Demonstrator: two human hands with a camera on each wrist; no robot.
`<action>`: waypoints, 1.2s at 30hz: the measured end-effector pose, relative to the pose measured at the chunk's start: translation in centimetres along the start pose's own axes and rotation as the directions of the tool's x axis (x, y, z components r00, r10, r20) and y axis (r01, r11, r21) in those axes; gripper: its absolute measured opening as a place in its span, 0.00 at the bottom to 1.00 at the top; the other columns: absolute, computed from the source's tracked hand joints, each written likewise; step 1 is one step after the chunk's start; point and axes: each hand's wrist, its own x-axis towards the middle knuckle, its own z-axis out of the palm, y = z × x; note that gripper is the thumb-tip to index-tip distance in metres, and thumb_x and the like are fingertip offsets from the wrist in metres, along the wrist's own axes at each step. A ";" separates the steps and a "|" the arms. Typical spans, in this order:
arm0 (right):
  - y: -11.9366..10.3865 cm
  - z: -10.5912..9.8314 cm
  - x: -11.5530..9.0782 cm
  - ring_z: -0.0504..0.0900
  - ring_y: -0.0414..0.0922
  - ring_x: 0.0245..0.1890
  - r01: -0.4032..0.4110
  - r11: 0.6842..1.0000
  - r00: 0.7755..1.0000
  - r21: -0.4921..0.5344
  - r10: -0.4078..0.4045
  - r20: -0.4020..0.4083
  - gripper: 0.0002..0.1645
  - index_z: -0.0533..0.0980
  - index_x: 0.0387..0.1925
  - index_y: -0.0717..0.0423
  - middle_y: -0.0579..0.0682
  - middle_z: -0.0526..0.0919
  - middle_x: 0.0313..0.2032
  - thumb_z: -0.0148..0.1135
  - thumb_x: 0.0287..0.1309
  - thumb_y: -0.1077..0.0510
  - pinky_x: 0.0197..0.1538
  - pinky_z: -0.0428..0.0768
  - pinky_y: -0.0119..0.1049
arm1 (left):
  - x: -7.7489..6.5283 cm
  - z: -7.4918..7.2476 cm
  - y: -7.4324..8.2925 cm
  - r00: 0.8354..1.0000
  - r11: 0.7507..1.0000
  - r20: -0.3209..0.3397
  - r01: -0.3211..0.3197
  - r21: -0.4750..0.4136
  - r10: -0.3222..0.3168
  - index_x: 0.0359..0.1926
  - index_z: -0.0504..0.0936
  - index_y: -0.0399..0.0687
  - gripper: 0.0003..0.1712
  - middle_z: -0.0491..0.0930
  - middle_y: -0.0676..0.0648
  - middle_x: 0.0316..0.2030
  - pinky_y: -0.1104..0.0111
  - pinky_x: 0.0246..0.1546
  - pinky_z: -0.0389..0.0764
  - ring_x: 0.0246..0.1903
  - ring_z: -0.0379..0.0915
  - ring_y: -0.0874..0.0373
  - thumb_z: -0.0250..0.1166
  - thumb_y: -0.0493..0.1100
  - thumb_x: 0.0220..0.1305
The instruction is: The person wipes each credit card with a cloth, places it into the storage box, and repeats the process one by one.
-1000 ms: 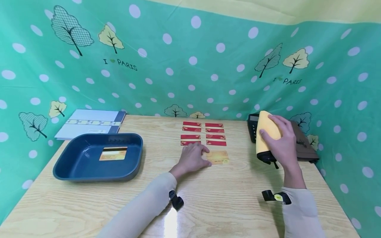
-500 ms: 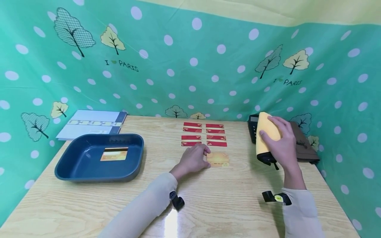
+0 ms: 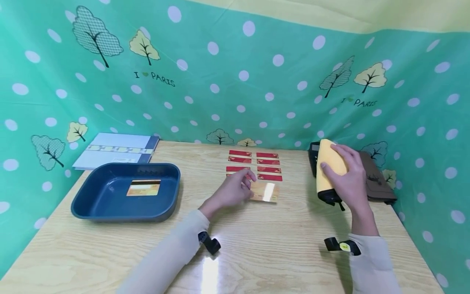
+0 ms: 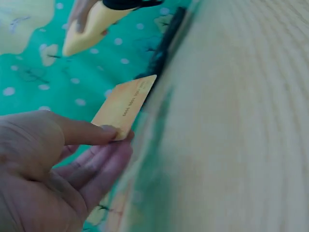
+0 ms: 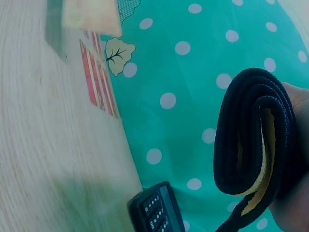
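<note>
My left hand point(image 3: 231, 188) pinches a gold bank card point(image 3: 265, 192) by its left edge, between thumb and fingertips. In the left wrist view the card point(image 4: 124, 105) is tilted up off the table, embossed numbers showing. My right hand point(image 3: 351, 177) grips a rolled yellow cloth point(image 3: 327, 165) with a black end, held up at the right. The right wrist view looks onto the black layered end of that cloth point(image 5: 236, 140). A second bank card point(image 3: 144, 188), black stripe up, lies inside the dark blue tray point(image 3: 125, 217) at the left.
Several red strips with gold print point(image 3: 269, 170) lie in two columns behind the left hand. A black calculator point(image 3: 313, 153) and a brown flap bag point(image 3: 380, 179) lie behind the right hand. A blue-and-white notebook point(image 3: 117, 148) sits behind the tray. A green polka-dot curtain point(image 3: 227, 85) backs the table.
The left hand has gone from fingers at the flat card's edge to pinching it, and has raised and tilted it slightly. The right hand keeps its hold on the cloth, nearly still.
</note>
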 end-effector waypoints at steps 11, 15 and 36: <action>-1.5 0.9 -0.3 0.69 0.44 0.66 0.098 0.995 0.995 0.036 -0.098 0.006 0.36 0.78 0.67 0.44 0.51 0.72 0.69 0.75 0.56 0.62 0.51 0.65 0.26 | -2.7 -5.9 1.5 0.986 0.956 -0.170 -0.045 -0.291 -0.005 0.57 0.78 0.44 0.23 0.81 0.38 0.45 0.47 0.49 0.90 0.39 0.88 0.50 0.69 0.28 0.63; -2.3 1.4 -0.5 0.68 0.40 0.64 0.119 0.991 0.993 0.062 -0.119 0.009 0.36 0.78 0.66 0.43 0.49 0.73 0.68 0.75 0.56 0.63 0.49 0.66 0.26 | -3.2 -7.3 1.7 0.977 0.956 -0.215 -0.065 -0.286 0.001 0.60 0.78 0.46 0.24 0.83 0.37 0.48 0.50 0.49 0.91 0.43 0.89 0.48 0.68 0.29 0.65; -8.1 8.0 -1.5 0.74 0.46 0.53 0.221 0.961 0.963 0.169 -0.242 0.120 0.35 0.78 0.66 0.45 0.48 0.72 0.69 0.76 0.57 0.61 0.43 0.75 0.28 | -3.2 -8.6 1.6 0.956 0.956 -0.292 -0.077 -0.283 -0.010 0.63 0.80 0.46 0.26 0.87 0.36 0.49 0.67 0.47 0.91 0.44 0.89 0.55 0.70 0.32 0.64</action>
